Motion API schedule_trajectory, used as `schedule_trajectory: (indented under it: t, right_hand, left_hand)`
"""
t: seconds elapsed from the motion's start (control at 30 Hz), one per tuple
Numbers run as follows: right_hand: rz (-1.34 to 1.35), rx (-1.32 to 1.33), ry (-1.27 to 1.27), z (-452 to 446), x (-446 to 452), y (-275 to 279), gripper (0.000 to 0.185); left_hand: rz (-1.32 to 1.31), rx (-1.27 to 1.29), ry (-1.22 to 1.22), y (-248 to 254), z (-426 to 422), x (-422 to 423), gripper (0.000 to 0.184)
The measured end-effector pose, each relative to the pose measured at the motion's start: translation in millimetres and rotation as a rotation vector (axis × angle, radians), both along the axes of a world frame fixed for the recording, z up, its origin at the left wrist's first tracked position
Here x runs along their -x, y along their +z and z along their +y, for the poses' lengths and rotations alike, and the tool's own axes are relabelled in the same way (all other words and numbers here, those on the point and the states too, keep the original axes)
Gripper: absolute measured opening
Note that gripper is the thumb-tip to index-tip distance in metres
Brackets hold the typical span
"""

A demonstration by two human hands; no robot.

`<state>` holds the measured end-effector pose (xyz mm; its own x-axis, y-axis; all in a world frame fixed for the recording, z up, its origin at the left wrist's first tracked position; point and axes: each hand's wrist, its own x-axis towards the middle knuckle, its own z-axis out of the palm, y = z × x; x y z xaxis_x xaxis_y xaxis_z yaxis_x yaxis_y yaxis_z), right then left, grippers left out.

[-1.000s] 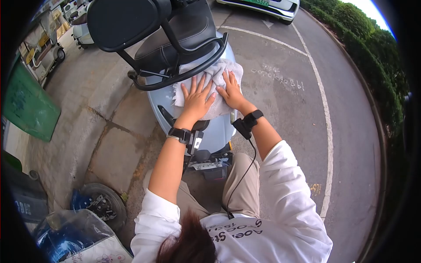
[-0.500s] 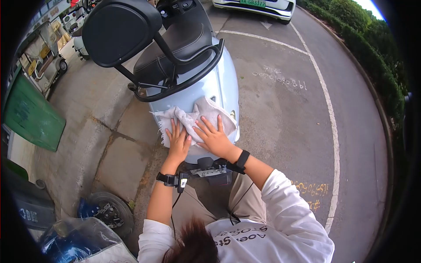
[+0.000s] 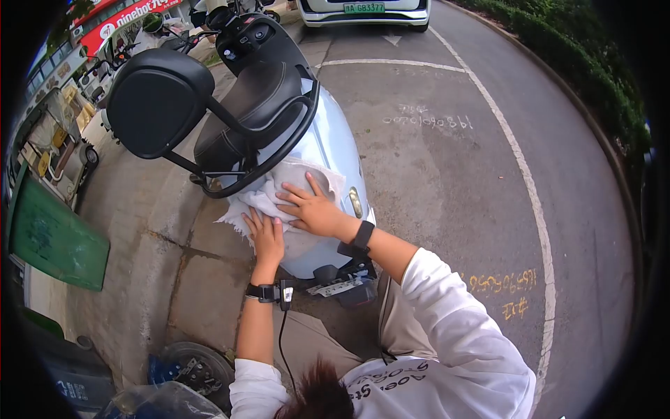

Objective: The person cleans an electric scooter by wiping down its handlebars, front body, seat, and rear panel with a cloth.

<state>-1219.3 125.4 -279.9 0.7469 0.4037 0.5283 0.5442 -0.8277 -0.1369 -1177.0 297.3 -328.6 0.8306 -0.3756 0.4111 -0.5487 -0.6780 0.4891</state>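
A light towel (image 3: 264, 198) with a frayed edge is spread over the rear body of a pale blue electric scooter (image 3: 335, 143). My right hand (image 3: 315, 211) lies flat on the towel, fingers spread. Lower and to the left, my left hand (image 3: 266, 241) rests on the towel's near edge with its fingers stretched out. Both palms face down on the cloth, and neither visibly grips it. Just above the towel runs the scooter's black rear rail (image 3: 279, 162), with the seat (image 3: 255, 105) and the padded backrest (image 3: 160, 101) beyond.
Close below the hands is the scooter's rear plate (image 3: 340, 286). A green bin (image 3: 59, 230) stands at the left, with a wheel (image 3: 192, 370) at the lower left. A white car (image 3: 364, 15) is parked ahead, and a hedge (image 3: 558, 66) lines the right side.
The view has shifted, showing more of the scooter's front. On the scooter, both hands and the towel have moved left and up, closer to the rail, uncovering the right-hand side of the body.
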Motion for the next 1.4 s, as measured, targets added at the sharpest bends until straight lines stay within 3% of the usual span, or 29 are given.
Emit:
schedule_trajectory:
  t: [0.17, 0.3, 0.4, 0.53, 0.67, 0.73, 0.83, 0.97, 1.1, 1.3, 1.4]
  right_hand:
    - [0.157, -0.145, -0.061, -24, 52, -34, 0.052]
    - [-0.032, -0.191, -0.227, -37, 4, -11, 0.053]
    - [0.072, -0.285, -0.268, -61, -39, 14, 0.054]
    - [0.075, -0.256, -0.262, -50, -19, 5, 0.055]
    - [0.123, -0.22, -0.234, -16, 65, -50, 0.058]
    - [0.231, -0.127, -0.213, -4, 99, -82, 0.051]
    - [0.203, -0.098, -0.234, -7, 98, -76, 0.051]
    - [0.176, -0.209, -0.296, -28, 56, -27, 0.058]
    - [0.064, -0.177, -0.338, -20, 50, -34, 0.057]
    - [0.232, -0.127, -0.358, 8, 127, -95, 0.051]
    - [0.231, -0.084, -0.34, 6, 124, -87, 0.05]
  left_hand:
    - [-0.029, -0.189, -0.097, -4, -21, 62, 0.066]
    - [-0.072, -0.181, -0.047, 36, -40, 12, 0.064]
    - [0.038, -0.197, 0.041, 68, -51, -21, 0.06]
    - [-0.118, -0.125, 0.067, 47, -47, -10, 0.06]
    - [-0.062, -0.121, -0.181, -14, -20, 68, 0.062]
    - [0.095, 0.028, -0.255, -24, -20, 107, 0.06]
    - [0.081, -0.096, -0.277, -17, -19, 100, 0.056]
    - [0.018, -0.089, -0.028, 10, -21, 51, 0.056]
    - [-0.088, -0.095, 0.031, 7, -25, 48, 0.061]
    - [0.103, -0.003, -0.194, -66, -19, 133, 0.059]
    - [0.12, -0.009, -0.177, -76, -24, 140, 0.054]
